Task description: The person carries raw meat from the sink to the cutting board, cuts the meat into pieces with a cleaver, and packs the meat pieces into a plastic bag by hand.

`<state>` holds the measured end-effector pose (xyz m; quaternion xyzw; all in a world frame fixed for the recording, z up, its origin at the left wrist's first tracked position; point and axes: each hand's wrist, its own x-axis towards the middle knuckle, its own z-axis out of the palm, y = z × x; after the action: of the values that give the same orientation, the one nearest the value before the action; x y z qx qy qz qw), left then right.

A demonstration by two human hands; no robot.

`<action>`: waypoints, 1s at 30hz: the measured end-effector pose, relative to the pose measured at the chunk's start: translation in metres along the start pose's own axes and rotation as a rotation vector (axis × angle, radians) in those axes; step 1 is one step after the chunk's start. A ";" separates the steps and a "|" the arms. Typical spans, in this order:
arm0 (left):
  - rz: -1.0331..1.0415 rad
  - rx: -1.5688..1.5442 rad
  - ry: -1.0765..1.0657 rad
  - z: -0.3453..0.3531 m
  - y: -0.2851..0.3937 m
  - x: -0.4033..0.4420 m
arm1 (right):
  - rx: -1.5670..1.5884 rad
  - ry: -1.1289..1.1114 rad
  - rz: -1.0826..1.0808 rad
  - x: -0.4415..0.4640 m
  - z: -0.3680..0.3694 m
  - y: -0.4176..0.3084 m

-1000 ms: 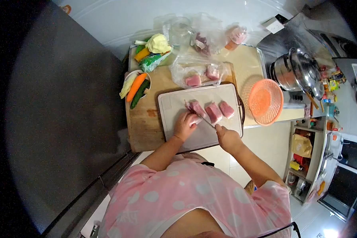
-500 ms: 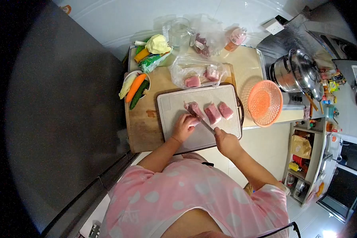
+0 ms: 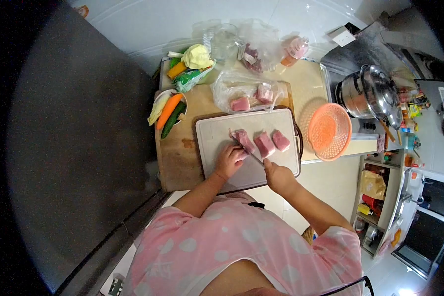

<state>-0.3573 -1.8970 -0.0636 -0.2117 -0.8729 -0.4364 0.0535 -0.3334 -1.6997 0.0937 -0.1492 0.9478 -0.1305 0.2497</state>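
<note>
My right hand [image 3: 280,177] is wrapped round the handle of a knife [image 3: 252,155], its blade slanting up and left into a strip of raw meat [image 3: 244,140]. Fingers bent, my left hand [image 3: 229,162] presses the near part of that meat against the white cutting board [image 3: 214,130], close to the blade. To the right of the knife lie two cut pieces, a middle meat piece [image 3: 265,144] and a right meat piece [image 3: 280,140]. My left fingers partly hide the meat beneath them.
Beyond the board, a clear plastic bag [image 3: 222,91] holds two meat chunks. A bowl with a carrot [image 3: 169,109] and a cucumber [image 3: 170,122] stands at left. An orange basket [image 3: 348,135] sits right, near a steel pot [image 3: 352,96]. A wooden board [image 3: 175,167] lies underneath.
The knife blade has turned slightly and sits a little lower in the meat strip. My left hand keeps its hold, and the view has shifted slightly.
</note>
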 end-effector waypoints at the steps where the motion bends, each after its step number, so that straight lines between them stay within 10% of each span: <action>1: 0.016 0.000 0.000 0.001 -0.001 0.000 | -0.002 -0.009 0.006 0.002 0.001 -0.002; 11: 0.036 0.101 -0.036 -0.001 -0.002 -0.003 | 0.034 -0.129 0.053 0.040 -0.003 -0.017; 20: -0.031 0.024 0.022 0.006 -0.001 -0.009 | 0.102 0.240 -0.110 0.069 0.039 -0.011; 30: -0.047 -0.102 0.017 0.009 -0.004 -0.009 | 0.365 0.298 0.191 0.023 0.008 0.015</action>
<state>-0.3499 -1.8949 -0.0742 -0.1897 -0.8538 -0.4831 0.0398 -0.3521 -1.6954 0.0720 0.0096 0.9447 -0.2958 0.1411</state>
